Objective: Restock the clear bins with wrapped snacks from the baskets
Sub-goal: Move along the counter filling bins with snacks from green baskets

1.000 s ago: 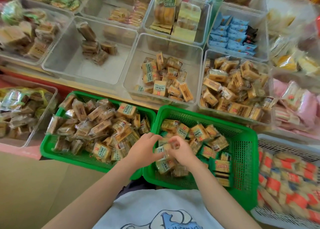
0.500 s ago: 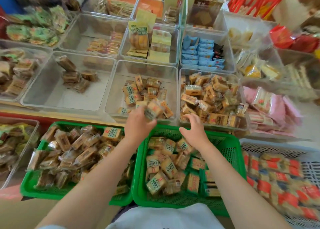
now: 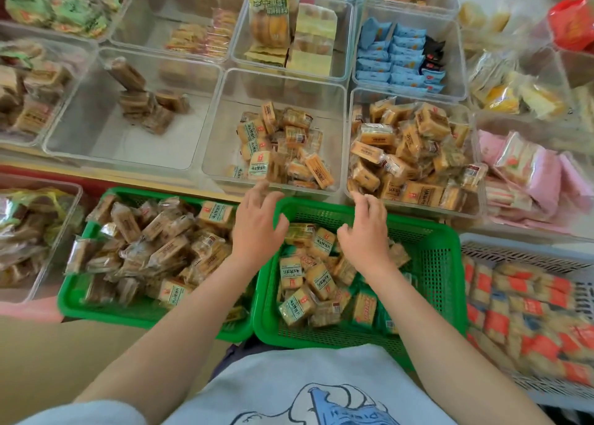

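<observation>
Restocking stands partway, judging from how the stock lies. Left hand hangs over the seam between the two green baskets, fingers spread and reaching toward the near wall of the middle clear bin; it holds nothing. Right hand hovers above the right green basket, fingers loosely curled, and nothing is visible in its grip. Middle clear bin carries a modest heap of wrapped snacks over its near half, with the far half of its floor bare, so it looks well short of full. Neighbouring bin on the right is heaped close to its rim and appears to need little more. Bin on the left holds only a small cluster of brown packets, most of its floor showing. Right green basket still has a fair layer of snack packets, though much of its mesh floor on the right side is exposed. Left green basket remains piled high and looks largely untouched. Assessment: several more handfuls are due for the middle bin, and the left bin's refill has barely begun
</observation>
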`<state>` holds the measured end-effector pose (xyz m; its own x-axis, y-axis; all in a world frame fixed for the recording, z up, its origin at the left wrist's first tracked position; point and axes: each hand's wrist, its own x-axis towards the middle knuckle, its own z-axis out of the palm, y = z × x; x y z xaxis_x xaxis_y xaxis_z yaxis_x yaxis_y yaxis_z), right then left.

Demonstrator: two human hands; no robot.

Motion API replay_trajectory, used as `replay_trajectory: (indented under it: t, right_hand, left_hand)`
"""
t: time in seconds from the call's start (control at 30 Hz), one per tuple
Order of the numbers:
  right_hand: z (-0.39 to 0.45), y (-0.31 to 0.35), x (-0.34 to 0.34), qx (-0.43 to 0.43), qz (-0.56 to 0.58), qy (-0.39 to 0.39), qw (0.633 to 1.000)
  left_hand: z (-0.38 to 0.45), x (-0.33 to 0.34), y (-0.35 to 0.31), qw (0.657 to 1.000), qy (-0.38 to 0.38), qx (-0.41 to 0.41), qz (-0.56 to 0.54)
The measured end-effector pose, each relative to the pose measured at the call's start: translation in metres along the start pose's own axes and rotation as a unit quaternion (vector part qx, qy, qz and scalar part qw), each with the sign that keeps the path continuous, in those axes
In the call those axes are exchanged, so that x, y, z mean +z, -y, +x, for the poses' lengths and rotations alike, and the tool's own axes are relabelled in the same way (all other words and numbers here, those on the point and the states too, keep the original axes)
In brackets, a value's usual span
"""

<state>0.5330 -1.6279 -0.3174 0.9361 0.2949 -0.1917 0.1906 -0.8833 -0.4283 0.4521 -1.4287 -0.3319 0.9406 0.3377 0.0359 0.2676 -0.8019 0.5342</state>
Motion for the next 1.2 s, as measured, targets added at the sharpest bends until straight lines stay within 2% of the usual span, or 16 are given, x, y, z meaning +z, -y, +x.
replay_trajectory:
  t: [0.07, 0.13, 0.23, 0.3, 0.43, 0.6, 0.7, 0.8, 0.9, 0.97, 1.1, 1.13, 1.2]
  right_hand:
    - [-0.016, 0.002, 0.018, -0.004, 0.034, 0.044, 0.998]
    - [-0.031, 0.002, 0.035, 0.037, 0.058, 0.168, 0.983]
    - [-0.052, -0.003, 0.064, 0.085, -0.005, 0.309, 0.947]
    - [-0.066, -0.002, 0.078, 0.11, -0.047, 0.36, 0.925]
    - [-0.082, 0.005, 0.087, 0.138, -0.016, 0.311, 0.94]
    - [-0.079, 0.009, 0.078, 0.193, 0.146, 0.283, 0.928]
    - [-0.068, 0.014, 0.046, 0.212, 0.254, 0.218, 0.918]
    - [-0.056, 0.02, 0.01, 0.195, 0.356, 0.181, 0.896]
    - [-0.039, 0.026, -0.017, 0.166, 0.394, 0.172, 0.887]
    - [-0.023, 0.026, -0.029, 0.149, 0.391, 0.146, 0.896]
    - [0.012, 0.016, -0.04, 0.089, 0.208, 0.036, 0.973]
    - [0.018, 0.012, -0.039, 0.073, 0.16, 0.037, 0.984]
    - [0.023, 0.004, -0.034, 0.048, 0.076, 0.09, 0.992]
  left_hand:
    - [-0.027, 0.006, 0.002, 0.999, 0.025, -0.019, -0.039]
    - [-0.048, 0.012, 0.01, 0.993, 0.1, -0.053, -0.044]
    - [-0.073, 0.016, 0.023, 0.984, 0.148, -0.079, -0.056]
    - [-0.086, 0.015, 0.026, 0.981, 0.158, -0.093, -0.066]
    - [-0.103, 0.015, 0.026, 0.979, 0.17, -0.096, -0.064]
    - [-0.103, 0.012, 0.019, 0.984, 0.156, -0.048, -0.066]
    - [-0.094, 0.007, 0.01, 0.983, 0.165, -0.01, -0.084]
    - [-0.079, 0.0, -0.008, 0.982, 0.157, 0.026, -0.103]
    - [-0.057, -0.006, -0.024, 0.988, 0.119, 0.011, -0.1]
    - [-0.037, -0.01, -0.027, 0.992, 0.093, 0.002, -0.084]
    - [0.013, -0.024, -0.021, 0.998, 0.018, -0.015, -0.056]
    - [0.027, -0.029, -0.02, 0.998, 0.001, -0.022, -0.052]
    - [0.052, -0.035, -0.019, 0.998, -0.015, -0.048, -0.049]
